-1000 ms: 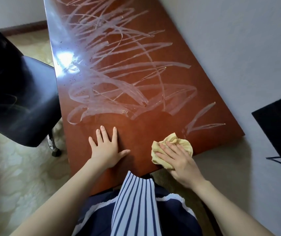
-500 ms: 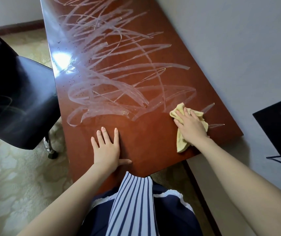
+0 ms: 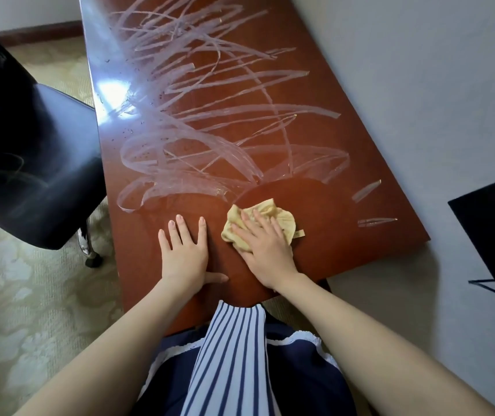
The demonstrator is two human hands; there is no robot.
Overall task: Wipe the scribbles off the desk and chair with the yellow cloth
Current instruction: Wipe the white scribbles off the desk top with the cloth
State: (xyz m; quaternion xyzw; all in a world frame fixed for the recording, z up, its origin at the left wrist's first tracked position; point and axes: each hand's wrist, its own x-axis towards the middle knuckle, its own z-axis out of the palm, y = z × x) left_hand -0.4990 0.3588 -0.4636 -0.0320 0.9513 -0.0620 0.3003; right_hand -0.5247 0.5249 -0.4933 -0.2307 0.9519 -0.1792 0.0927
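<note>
Near the lower centre of the frame, the right hand (image 3: 265,246) presses the crumpled yellow cloth (image 3: 259,221) flat on the desk (image 3: 330,250), its grip open; the left hand (image 3: 184,250) lies spread beside it. Firm overlapping strokes should work upward into the pale scribbles (image 3: 210,124). Faint marks, possibly scribbles, show on the chair (image 3: 30,163) at left.

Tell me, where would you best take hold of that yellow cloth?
From above, at its bunched middle. The yellow cloth lies crumpled flat on the desk, with no edge standing up to pinch. The right hand already presses down on it with spread fingers, a grip that probably suits wiping.
</note>
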